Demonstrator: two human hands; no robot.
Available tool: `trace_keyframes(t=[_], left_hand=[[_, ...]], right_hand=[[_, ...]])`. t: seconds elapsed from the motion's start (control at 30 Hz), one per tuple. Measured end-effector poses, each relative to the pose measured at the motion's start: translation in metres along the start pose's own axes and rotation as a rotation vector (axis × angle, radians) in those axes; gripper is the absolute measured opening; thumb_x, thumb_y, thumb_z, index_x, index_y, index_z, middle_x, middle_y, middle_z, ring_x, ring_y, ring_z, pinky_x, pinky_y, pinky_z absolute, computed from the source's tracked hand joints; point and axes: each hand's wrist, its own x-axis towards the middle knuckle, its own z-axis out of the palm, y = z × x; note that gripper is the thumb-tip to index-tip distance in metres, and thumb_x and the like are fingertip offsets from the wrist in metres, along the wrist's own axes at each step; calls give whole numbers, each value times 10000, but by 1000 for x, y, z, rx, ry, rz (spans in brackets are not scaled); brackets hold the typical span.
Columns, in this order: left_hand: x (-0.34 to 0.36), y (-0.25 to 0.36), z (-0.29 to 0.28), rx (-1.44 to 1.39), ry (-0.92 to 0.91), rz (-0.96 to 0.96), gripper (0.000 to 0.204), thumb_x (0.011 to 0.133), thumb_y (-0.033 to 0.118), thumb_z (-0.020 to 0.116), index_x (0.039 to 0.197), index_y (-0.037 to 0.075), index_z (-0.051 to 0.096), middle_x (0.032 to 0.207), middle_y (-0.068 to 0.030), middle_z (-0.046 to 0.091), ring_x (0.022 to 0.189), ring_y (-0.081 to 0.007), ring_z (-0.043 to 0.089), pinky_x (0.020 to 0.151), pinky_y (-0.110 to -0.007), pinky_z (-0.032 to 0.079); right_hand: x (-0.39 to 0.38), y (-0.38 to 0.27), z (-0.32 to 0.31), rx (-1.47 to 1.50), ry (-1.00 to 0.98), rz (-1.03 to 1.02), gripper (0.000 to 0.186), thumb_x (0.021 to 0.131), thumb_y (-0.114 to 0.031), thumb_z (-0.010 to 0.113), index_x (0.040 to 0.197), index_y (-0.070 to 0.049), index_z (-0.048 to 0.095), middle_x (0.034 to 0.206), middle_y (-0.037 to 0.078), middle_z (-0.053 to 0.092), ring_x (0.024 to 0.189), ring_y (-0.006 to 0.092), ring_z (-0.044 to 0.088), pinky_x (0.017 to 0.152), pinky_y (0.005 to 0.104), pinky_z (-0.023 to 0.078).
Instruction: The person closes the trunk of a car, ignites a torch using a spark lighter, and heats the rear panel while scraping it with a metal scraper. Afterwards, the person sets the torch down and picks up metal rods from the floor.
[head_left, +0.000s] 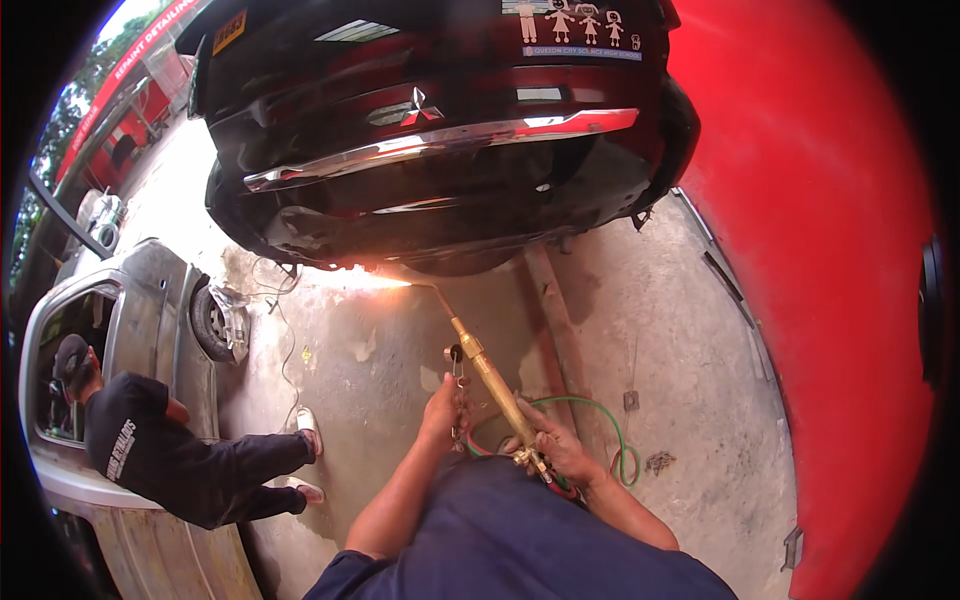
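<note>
My right hand (pixel 560 450) grips the brass gas torch (pixel 490 375) near its valves, with red and green hoses (pixel 620 460) at its lower end. A bright flame (pixel 370 280) streams leftward from the nozzle, just beneath the lower rear edge of a black car (pixel 440 180), whose underside edge looks ragged. My left hand (pixel 442 412) is closed on a small metal tool (pixel 460 370), perhaps a chained striker or wrench, beside the torch barrel; its exact form is unclear.
A co-worker in dark clothing (pixel 170 450) stands at the left beside a silver vehicle (pixel 150 300). A wheel (pixel 210 325) and cables lie on that side. A large red body panel (pixel 810 200) fills the right. The concrete floor (pixel 680 330) has a raised strip.
</note>
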Motion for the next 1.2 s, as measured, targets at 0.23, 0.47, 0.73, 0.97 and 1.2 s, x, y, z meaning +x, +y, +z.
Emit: trace_keyframes(t=[0.23, 0.47, 0.73, 0.97, 1.2], left_hand=[[4, -18, -7, -29, 31, -63, 558, 1055, 585, 421, 1293, 95, 540, 721, -25, 571, 467, -122, 467, 427, -279, 367], [3, -17, 10, 65, 2, -72, 550, 1066, 577, 380, 1277, 96, 544, 710, -10, 609, 492, -95, 495, 421, -257, 362], [5, -25, 11, 123, 10, -71, 543, 1060, 579, 395, 1267, 104, 556, 779, -41, 616, 501, -98, 511, 421, -261, 366], [2, -20, 13, 135, 45, -79, 522, 1054, 567, 434, 1246, 106, 586, 783, -34, 613, 500, -100, 509, 418, -268, 366], [12, -22, 5, 134, -12, -111, 521, 1061, 541, 445, 1311, 100, 567, 768, -28, 603, 530, -119, 502, 459, -290, 390]], right_hand=[[-2, 3, -12, -144, 92, 80, 753, 1009, -157, 606, 1638, -250, 203, 1092, 88, 655, 864, 139, 648, 682, 273, 566], [-13, 1, -16, -69, 182, 65, 883, 919, -105, 634, 1644, -272, 158, 1082, 135, 629, 815, 164, 640, 630, 299, 584], [-20, -2, -19, -19, 153, -9, 958, 840, -99, 668, 1644, -228, 165, 1069, 175, 632, 810, 181, 646, 650, 313, 586], [-27, -4, -16, -95, 149, -34, 974, 834, -125, 694, 1645, -180, 157, 1064, 168, 643, 808, 182, 643, 665, 299, 569], [-42, -3, -15, -54, 168, -74, 865, 961, -154, 639, 1647, -133, 112, 1051, 126, 644, 850, 156, 629, 687, 287, 540]])
